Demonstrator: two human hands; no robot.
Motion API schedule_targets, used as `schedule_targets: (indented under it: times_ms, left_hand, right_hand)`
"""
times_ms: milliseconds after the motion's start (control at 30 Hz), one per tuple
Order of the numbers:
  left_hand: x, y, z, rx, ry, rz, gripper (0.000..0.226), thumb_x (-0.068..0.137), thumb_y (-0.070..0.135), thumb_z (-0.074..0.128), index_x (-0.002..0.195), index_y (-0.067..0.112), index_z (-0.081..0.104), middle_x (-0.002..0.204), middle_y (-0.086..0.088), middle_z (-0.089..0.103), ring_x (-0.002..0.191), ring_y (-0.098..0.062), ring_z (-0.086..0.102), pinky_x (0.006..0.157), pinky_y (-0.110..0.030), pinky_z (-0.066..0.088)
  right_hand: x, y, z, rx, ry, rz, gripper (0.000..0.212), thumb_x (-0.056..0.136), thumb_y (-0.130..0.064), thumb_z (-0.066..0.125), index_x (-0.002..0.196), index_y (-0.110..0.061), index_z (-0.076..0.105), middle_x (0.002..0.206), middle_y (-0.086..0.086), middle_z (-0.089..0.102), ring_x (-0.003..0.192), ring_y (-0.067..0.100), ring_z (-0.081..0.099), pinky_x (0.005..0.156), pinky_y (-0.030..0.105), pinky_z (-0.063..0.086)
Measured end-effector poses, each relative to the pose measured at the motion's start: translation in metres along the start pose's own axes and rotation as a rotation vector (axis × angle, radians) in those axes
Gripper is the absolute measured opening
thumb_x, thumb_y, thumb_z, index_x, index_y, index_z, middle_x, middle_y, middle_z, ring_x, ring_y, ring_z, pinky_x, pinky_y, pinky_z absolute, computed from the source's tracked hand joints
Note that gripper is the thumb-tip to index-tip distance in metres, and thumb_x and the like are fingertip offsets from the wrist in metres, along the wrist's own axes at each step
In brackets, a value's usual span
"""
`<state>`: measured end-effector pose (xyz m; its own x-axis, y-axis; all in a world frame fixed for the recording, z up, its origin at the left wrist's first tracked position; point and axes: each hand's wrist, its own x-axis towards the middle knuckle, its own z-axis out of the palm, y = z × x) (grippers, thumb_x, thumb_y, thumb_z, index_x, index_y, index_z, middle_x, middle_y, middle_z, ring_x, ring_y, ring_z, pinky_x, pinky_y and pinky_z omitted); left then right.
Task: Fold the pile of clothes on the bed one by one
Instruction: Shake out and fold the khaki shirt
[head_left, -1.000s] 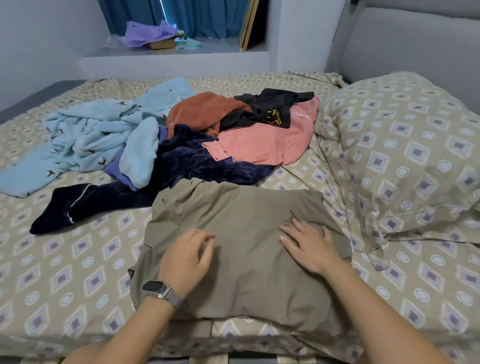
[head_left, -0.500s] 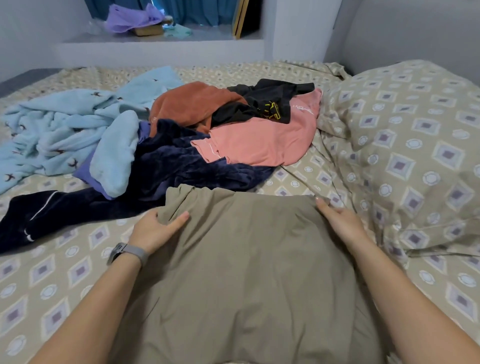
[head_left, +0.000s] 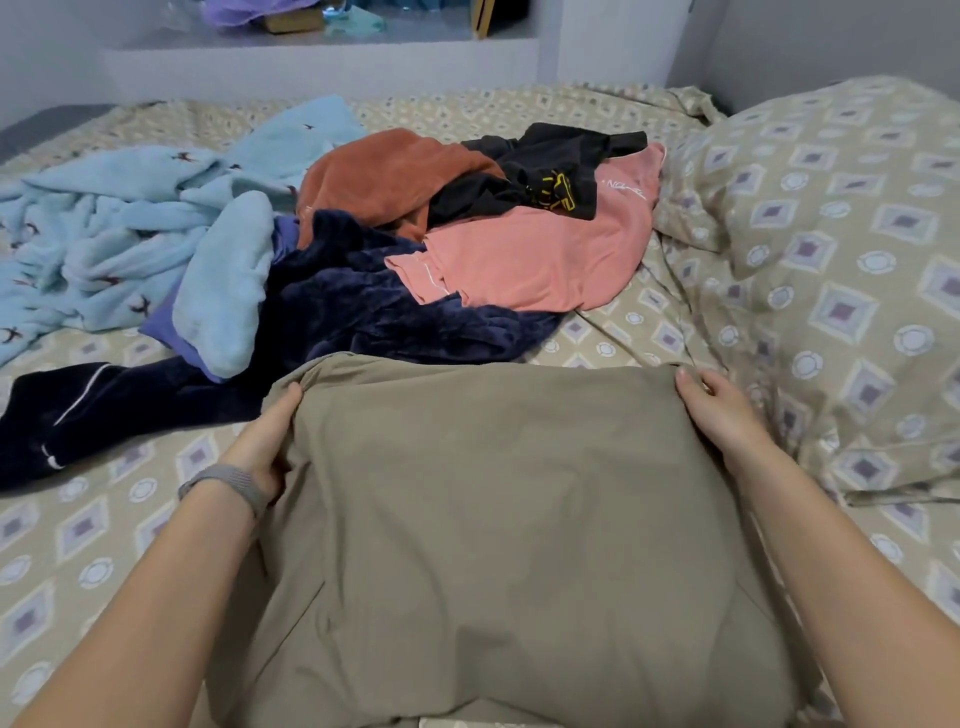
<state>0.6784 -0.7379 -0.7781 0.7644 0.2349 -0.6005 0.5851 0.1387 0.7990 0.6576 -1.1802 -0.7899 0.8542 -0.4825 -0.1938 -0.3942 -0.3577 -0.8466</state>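
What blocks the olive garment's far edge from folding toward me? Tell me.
Nothing visible. The left hand and right hand grip the olive garment at its far corners; its near surface lies bare.

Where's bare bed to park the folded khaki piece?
Bare sheet lies left of the khaki garment, below the navy garment. A narrow strip runs between the pink shirt and the pillow. Crowded behind: light-blue robe, rust and black pieces.
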Motion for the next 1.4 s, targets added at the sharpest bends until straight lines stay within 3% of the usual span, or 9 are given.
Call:
schedule_targets:
  times_ms: [133, 367, 533, 700, 833, 933, 1033, 1133, 1400]
  left_hand:
    - [-0.036, -0.003, -0.023, 0.332, -0.017, 0.059, 0.063, 0.075, 0.074, 0.060, 0.113, 0.024, 0.062, 0.110, -0.002, 0.066, 0.106, -0.024, 0.059, 0.098, -0.039, 0.043]
    - [-0.100, -0.039, -0.058, 0.926, -0.079, -0.026, 0.062, 0.060, 0.057, 0.084, 0.096, 0.010, 0.065, 0.093, -0.007, 0.070, 0.083, -0.024, 0.067, 0.063, -0.030, 0.052]
    - [-0.123, -0.059, -0.069, 0.668, -0.006, 0.126, 0.032, 0.085, 0.025, 0.073, 0.081, -0.004, 0.061, 0.084, -0.019, 0.070, 0.078, -0.029, 0.064, 0.075, -0.039, 0.053]
    - [-0.136, -0.080, -0.094, 0.567, 0.095, 0.158, 0.036, 0.084, 0.032, 0.073, 0.101, 0.001, 0.066, 0.101, -0.018, 0.070, 0.090, -0.032, 0.066, 0.087, -0.044, 0.053]
    - [-0.148, -0.094, -0.081, 0.903, 0.257, 0.414, 0.085, 0.068, 0.052, 0.081, 0.133, 0.009, 0.048, 0.127, -0.014, 0.055, 0.116, -0.032, 0.052, 0.096, -0.042, 0.045]
    - [-0.169, -0.109, -0.065, 1.296, 0.051, 0.766, 0.086, 0.062, 0.070, 0.073, 0.135, 0.034, 0.045, 0.130, 0.003, 0.046, 0.121, -0.021, 0.042, 0.100, -0.036, 0.040]
    - [-0.184, -0.128, -0.044, 1.669, -0.104, 0.762, 0.060, 0.078, 0.060, 0.065, 0.132, 0.044, 0.044, 0.133, 0.015, 0.045, 0.124, -0.015, 0.039, 0.096, -0.030, 0.035]
    - [-0.189, -0.127, -0.039, 1.648, 0.016, 0.796, 0.026, 0.092, 0.039, 0.055, 0.117, 0.036, 0.060, 0.122, 0.011, 0.060, 0.118, -0.015, 0.049, 0.090, -0.030, 0.036]
    - [-0.196, -0.128, -0.058, 1.639, -0.084, 0.649, 0.016, 0.088, 0.021, 0.057, 0.096, 0.030, 0.067, 0.096, 0.011, 0.057, 0.103, -0.014, 0.060, 0.068, -0.021, 0.036]
  right_hand:
    - [-0.031, -0.009, -0.020, -0.229, -0.071, 0.061, 0.059, 0.092, -0.050, 0.057, 0.135, -0.011, 0.053, 0.137, 0.012, 0.056, 0.124, 0.030, 0.053, 0.103, 0.035, 0.040]
    - [-0.115, 0.011, -0.059, -0.488, -0.566, 0.403, 0.101, 0.047, -0.088, 0.065, 0.124, -0.024, 0.050, 0.118, 0.004, 0.060, 0.099, 0.027, 0.063, 0.072, 0.034, 0.052]
    - [-0.141, 0.037, -0.055, -0.302, -0.536, 0.170, 0.059, 0.081, -0.026, 0.077, 0.133, -0.009, 0.054, 0.124, 0.004, 0.064, 0.109, 0.020, 0.061, 0.098, 0.030, 0.046]
    - [-0.147, 0.058, -0.062, -0.384, -0.266, 0.099, 0.060, 0.082, -0.033, 0.076, 0.129, -0.004, 0.053, 0.128, 0.014, 0.061, 0.116, 0.031, 0.058, 0.100, 0.039, 0.045]
    - [-0.188, 0.045, -0.044, -0.580, -0.022, -0.212, 0.087, 0.063, -0.060, 0.080, 0.132, -0.017, 0.050, 0.131, 0.010, 0.052, 0.124, 0.033, 0.046, 0.103, 0.042, 0.038]
    - [-0.230, 0.034, -0.030, -0.751, -0.183, -0.487, 0.075, 0.060, -0.070, 0.074, 0.124, -0.041, 0.050, 0.126, -0.008, 0.041, 0.124, 0.019, 0.034, 0.102, 0.039, 0.030]
    - [-0.247, 0.038, -0.015, -1.011, -0.415, -0.478, 0.054, 0.075, -0.061, 0.068, 0.122, -0.042, 0.048, 0.121, -0.013, 0.044, 0.124, 0.016, 0.032, 0.093, 0.037, 0.026]
    - [-0.250, 0.035, -0.016, -0.952, -0.323, -0.478, 0.013, 0.092, -0.034, 0.057, 0.104, -0.038, 0.054, 0.108, -0.013, 0.059, 0.116, 0.017, 0.044, 0.080, 0.033, 0.023]
    - [-0.255, 0.044, -0.028, -0.989, -0.516, -0.498, 0.015, 0.095, -0.028, 0.052, 0.083, -0.034, 0.046, 0.082, -0.019, 0.046, 0.098, 0.013, 0.045, 0.082, 0.031, 0.031]
